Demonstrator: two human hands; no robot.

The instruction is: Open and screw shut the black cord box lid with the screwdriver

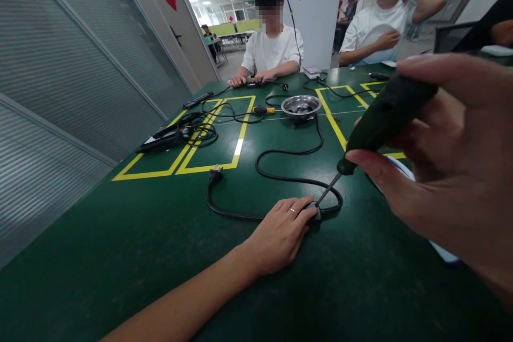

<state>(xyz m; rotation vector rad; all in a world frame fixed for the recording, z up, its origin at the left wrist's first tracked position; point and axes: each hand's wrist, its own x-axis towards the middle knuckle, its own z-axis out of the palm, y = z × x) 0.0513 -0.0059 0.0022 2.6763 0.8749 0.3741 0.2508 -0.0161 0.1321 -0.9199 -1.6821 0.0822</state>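
Observation:
My right hand [436, 160] is closed around the dark handle of a screwdriver [387, 117], close to the camera. Its thin metal shaft slants down to the left, and the tip meets a small black box [316, 215] on a power cord. With its fingers over that box, my left hand [282, 227] pins it to the table; my fingers hide much of it. From the box the black cord [234, 216] runs left to a two-pin plug [215, 173]. On the other side it loops back across the table.
A metal bowl [300, 107] and a yellow-black screwdriver [263, 110] lie mid-table. Bundled black cables and irons [180, 133] lie left. Yellow tape [208, 170] marks the green table [132, 246]. Opposite, a person [274, 45] handles a cord; another person [380, 29] sits right.

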